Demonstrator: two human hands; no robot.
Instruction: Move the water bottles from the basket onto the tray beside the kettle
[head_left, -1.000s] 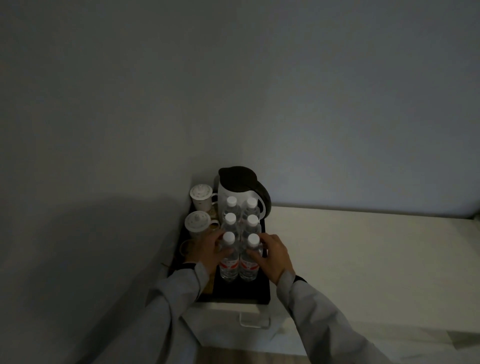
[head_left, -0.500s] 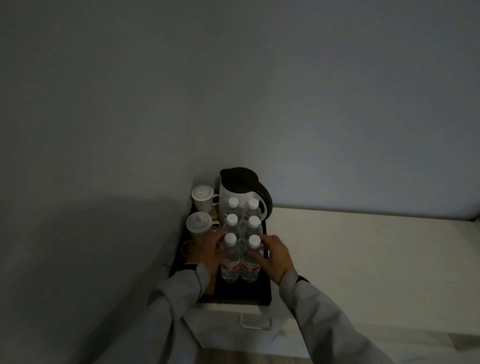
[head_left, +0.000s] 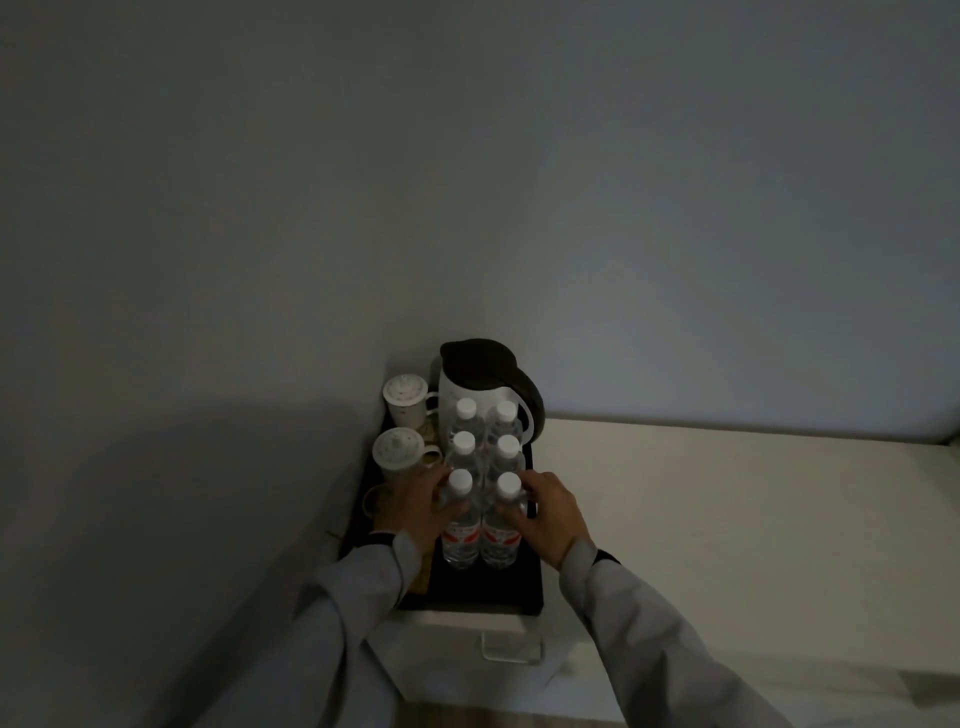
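Dim grey walls meet in a corner behind a pale worktop (head_left: 727, 509), and a black tray (head_left: 488, 587) sits on it at the left end, pushed into that corner. At the far end of the tray stands a white kettle (head_left: 480, 395) with a dark lid. Six bottles (head_left: 483, 467) with white caps stand upright on the tray in two rows of three, just near of the kettle. Left of them are two lidded cups (head_left: 400, 457), one beyond the other. The left hand (head_left: 421, 509) wraps the near left bottle (head_left: 460, 525), its grip closed on the shoulder. The right hand (head_left: 553, 514) holds the near right bottle (head_left: 501, 530) the same way, fingers curled round it. Both bottles rest on the tray, touching each other. Grey sleeves (head_left: 670, 639) cover both forearms.
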